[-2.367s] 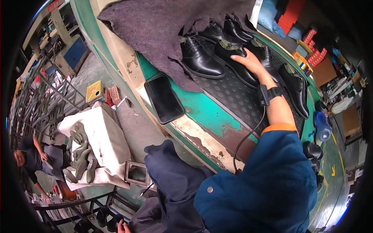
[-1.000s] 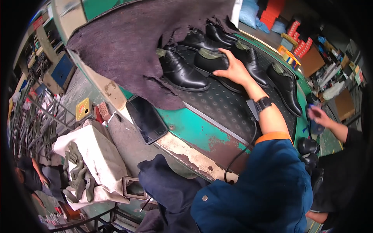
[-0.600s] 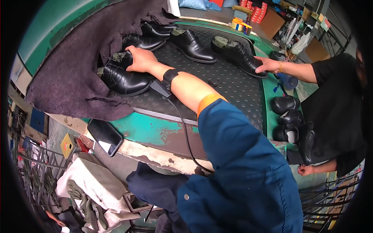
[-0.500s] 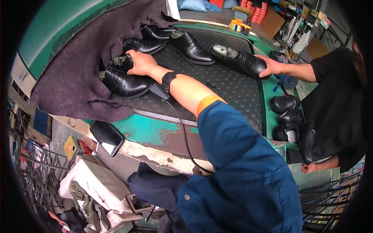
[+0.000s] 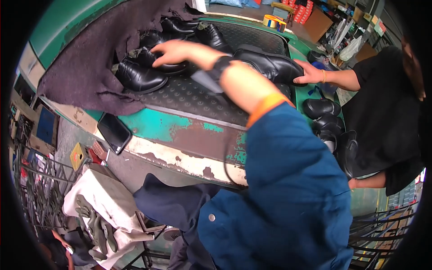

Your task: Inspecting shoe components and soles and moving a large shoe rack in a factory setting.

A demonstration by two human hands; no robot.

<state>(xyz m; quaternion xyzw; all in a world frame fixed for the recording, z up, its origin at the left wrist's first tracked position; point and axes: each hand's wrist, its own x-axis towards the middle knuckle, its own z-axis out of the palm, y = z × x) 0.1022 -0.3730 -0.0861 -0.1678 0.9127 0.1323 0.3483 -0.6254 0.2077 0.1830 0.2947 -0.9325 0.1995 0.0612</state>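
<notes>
My right hand (image 5: pixel 176 52) reaches left from a blue sleeve with an orange cuff. Its thumb and fingers are spread, slightly blurred, just over a black leather lace-up shoe (image 5: pixel 173 68); touching or apart I cannot tell. A black band (image 5: pixel 220 67) circles my wrist. Beside that shoe, nearer me, stands another black shoe (image 5: pixel 141 80). Farther back are more black shoes (image 5: pixel 177 26) along a dark cloth curtain (image 5: pixel 85 63), plus one shoe (image 5: pixel 216 38) on the studded black belt (image 5: pixel 198 101). My left hand is out of view.
At right, a co-worker's hand (image 5: pixel 310 73) grips a black shoe (image 5: pixel 270 63). Several shoes (image 5: pixel 321 108) lie on the green ledge beside that person. A phone (image 5: pixel 114 132) rests at the near edge. Yellow tape (image 5: pixel 272 21) stands behind; gloves (image 5: pixel 94 225) lie on pale cloth.
My right hand has shifted right, off the near shoe's back end, baring more of the shoe behind it. The co-worker's shoe has turned over in their hand. The whole view has shifted slightly.
</notes>
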